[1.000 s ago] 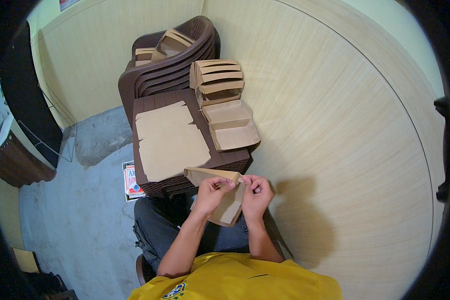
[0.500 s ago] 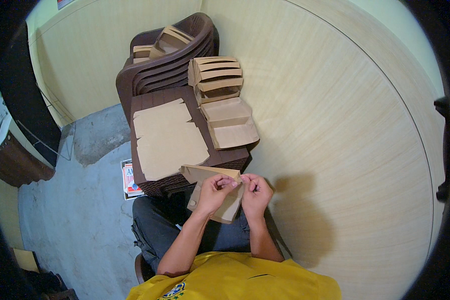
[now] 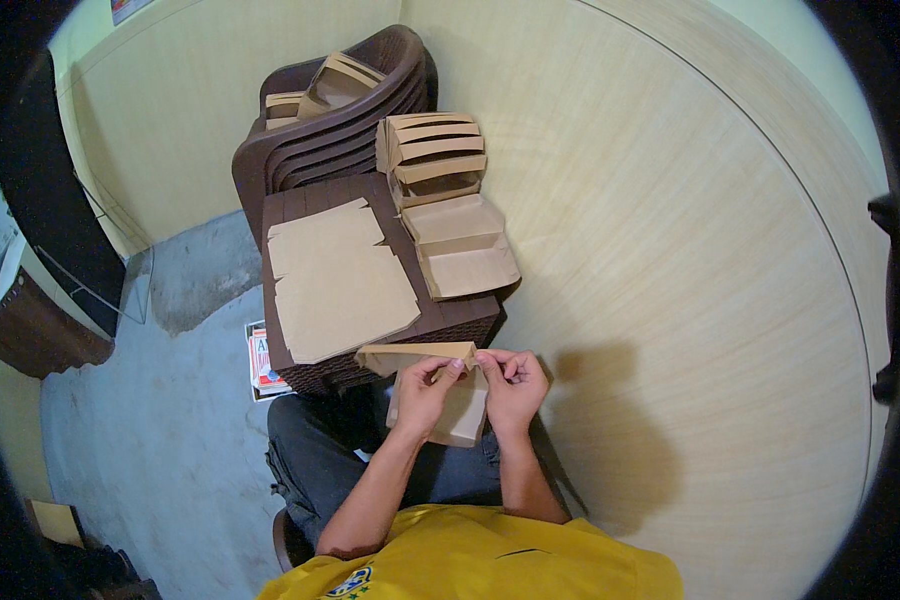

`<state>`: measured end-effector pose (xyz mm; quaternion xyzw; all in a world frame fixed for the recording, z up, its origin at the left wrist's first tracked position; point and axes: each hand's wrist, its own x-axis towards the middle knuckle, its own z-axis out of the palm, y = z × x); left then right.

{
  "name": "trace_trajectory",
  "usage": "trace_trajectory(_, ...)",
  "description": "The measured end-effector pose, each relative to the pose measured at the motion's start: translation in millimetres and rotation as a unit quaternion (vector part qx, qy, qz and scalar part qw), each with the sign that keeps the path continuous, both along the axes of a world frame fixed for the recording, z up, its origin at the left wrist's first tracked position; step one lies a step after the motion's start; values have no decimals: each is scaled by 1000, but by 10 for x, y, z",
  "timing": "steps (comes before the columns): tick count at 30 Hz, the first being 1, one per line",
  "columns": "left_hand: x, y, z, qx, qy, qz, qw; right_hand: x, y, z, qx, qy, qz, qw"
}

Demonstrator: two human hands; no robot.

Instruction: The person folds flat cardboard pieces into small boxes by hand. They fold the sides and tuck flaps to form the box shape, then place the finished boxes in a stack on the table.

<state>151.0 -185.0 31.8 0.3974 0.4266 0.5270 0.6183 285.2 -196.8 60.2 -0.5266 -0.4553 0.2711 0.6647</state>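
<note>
A partly folded brown cardboard box (image 3: 460,418) rests above my lap, its raised side strip standing along the far edge. My left hand (image 3: 426,392) pinches the box near its far right corner, thumb and fingers closed on the card. Right beside it, my right hand (image 3: 513,388) grips the same corner between thumb and fingertips. Part of the box lies hidden behind my left hand and wrist. Just beyond, flat cut cardboard sheets (image 3: 345,285) lie stacked on a dark brown woven-sided table (image 3: 450,318).
Folded boxes (image 3: 435,150) stand nested along the table's right side, with an open box (image 3: 465,250) nearer me. Behind are stacked brown chairs (image 3: 345,145) holding more boxes (image 3: 340,85). A wood-panelled wall (image 3: 690,280) closes the right. Printed papers (image 3: 262,365) sit low beside the table.
The box's raised side has tilted and dropped slightly toward me, its strip now lying more level. Both hands stay at the corner, my fingers shifting a little.
</note>
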Motion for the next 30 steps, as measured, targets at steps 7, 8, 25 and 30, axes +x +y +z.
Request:
trace_trajectory(7,134,-85,52,31,12,37,999,36,-24,56,4,15,20,1000)
trace_trajectory(8,146,-100,61,32,34,46,998,29,-24,61,-9,6,14,1000)
trace_trajectory(25,140,-112,127,113,90,100,985,-81,-84,5,-4,-32,15,999)
trace_trajectory(30,151,-108,70,116,76,107,985,-94,-115,38,-8,-74,9,997)
